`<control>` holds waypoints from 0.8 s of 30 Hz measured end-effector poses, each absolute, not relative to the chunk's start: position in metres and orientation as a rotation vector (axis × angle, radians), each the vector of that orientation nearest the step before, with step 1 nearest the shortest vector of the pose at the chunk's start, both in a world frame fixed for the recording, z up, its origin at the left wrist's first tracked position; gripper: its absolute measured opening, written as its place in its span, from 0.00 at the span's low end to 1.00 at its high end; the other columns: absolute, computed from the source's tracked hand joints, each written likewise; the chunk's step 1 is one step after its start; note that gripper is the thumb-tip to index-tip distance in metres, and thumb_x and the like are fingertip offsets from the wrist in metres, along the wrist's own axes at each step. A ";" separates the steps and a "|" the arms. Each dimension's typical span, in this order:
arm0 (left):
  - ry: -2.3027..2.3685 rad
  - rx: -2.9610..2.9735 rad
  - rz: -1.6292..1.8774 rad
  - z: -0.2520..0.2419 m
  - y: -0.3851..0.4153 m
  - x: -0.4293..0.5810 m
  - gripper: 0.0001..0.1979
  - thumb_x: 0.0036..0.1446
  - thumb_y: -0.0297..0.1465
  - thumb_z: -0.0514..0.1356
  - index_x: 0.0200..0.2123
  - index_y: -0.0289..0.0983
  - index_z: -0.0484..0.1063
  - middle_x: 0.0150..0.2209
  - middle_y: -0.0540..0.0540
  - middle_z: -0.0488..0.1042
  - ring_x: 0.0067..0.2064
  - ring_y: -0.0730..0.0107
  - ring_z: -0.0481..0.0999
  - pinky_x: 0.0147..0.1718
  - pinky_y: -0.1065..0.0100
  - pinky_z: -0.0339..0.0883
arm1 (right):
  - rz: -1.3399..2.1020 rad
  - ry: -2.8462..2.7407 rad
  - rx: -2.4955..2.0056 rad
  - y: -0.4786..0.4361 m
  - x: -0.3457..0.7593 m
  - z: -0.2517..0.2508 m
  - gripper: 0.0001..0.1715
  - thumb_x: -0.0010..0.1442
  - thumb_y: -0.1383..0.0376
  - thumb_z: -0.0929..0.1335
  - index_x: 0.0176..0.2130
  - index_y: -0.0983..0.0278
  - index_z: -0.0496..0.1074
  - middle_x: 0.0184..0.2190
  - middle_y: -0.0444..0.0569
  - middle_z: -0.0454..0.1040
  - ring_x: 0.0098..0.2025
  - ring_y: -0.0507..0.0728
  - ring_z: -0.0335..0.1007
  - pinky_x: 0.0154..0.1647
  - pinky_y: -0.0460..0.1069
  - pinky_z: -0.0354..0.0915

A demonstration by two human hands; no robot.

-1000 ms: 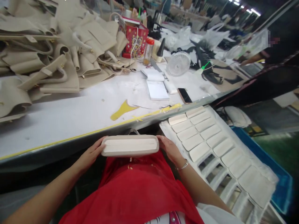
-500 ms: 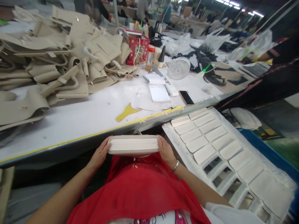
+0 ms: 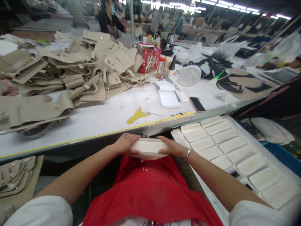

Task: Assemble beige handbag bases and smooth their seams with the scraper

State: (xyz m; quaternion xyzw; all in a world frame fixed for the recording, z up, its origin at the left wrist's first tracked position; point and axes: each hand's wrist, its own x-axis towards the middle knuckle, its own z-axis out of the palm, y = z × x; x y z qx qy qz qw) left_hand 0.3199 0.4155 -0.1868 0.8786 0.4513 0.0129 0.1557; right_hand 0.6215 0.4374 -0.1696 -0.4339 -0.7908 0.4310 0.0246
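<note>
Held over my lap is a small beige bag piece (image 3: 149, 147), its pale rounded-rectangular face turned up towards me. My left hand (image 3: 128, 143) grips its left end, thumb along the near side and fingers over the far edge. At the other end my right hand (image 3: 170, 147) is closed the same way, thumb in front. The piece's underside is hidden. To my right, a white tray (image 3: 175, 135) holds rows of similar cream panels (image 3: 204, 144). On the table just ahead lies a yellow Y-shaped piece (image 3: 138, 115).
Beige bag parts (image 3: 94, 69) are heaped on the table's left. Farther back stand a red box (image 3: 150, 58), a jar (image 3: 161, 67) and a clear fan (image 3: 189, 74). A notebook (image 3: 169, 99) and phone (image 3: 197, 104) lie near the edge. A co-worker (image 3: 110, 23) is behind the heap.
My hands have moved inward from the ends of the bag piece onto its face and edges. My head view has shifted left, so the table scene sits farther right.
</note>
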 end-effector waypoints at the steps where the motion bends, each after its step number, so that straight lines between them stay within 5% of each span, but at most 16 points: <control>1: 1.272 2.536 0.049 -0.187 0.414 0.321 0.41 0.47 0.55 0.55 0.59 0.37 0.55 0.57 0.39 0.63 0.55 0.53 0.63 0.55 0.55 0.51 | 1.259 -2.465 -1.338 0.435 0.623 -0.170 0.46 0.49 0.53 0.70 0.60 0.66 0.53 0.57 0.57 0.60 0.55 0.62 0.60 0.57 0.56 0.56; 4: 1.247 2.562 0.083 -0.189 0.410 0.325 0.46 0.44 0.57 0.55 0.61 0.36 0.51 0.59 0.37 0.59 0.57 0.51 0.60 0.56 0.54 0.48 | 0.968 -2.597 -1.272 0.427 0.622 -0.168 0.43 0.52 0.53 0.68 0.60 0.67 0.54 0.58 0.59 0.57 0.58 0.63 0.55 0.59 0.57 0.52; 10: 1.359 2.541 0.077 -0.187 0.406 0.344 0.45 0.41 0.53 0.59 0.57 0.33 0.55 0.54 0.35 0.63 0.53 0.48 0.63 0.53 0.52 0.51 | 0.467 -2.866 -1.185 0.420 0.592 -0.163 0.56 0.40 0.47 0.72 0.60 0.71 0.54 0.55 0.64 0.59 0.53 0.69 0.55 0.53 0.61 0.53; 24: 1.395 2.496 0.242 -0.184 0.395 0.308 0.43 0.43 0.54 0.59 0.56 0.32 0.58 0.53 0.33 0.65 0.53 0.50 0.65 0.53 0.55 0.57 | 0.362 -2.826 -1.080 0.419 0.594 -0.176 0.48 0.44 0.46 0.71 0.56 0.69 0.60 0.52 0.61 0.65 0.51 0.66 0.61 0.52 0.59 0.59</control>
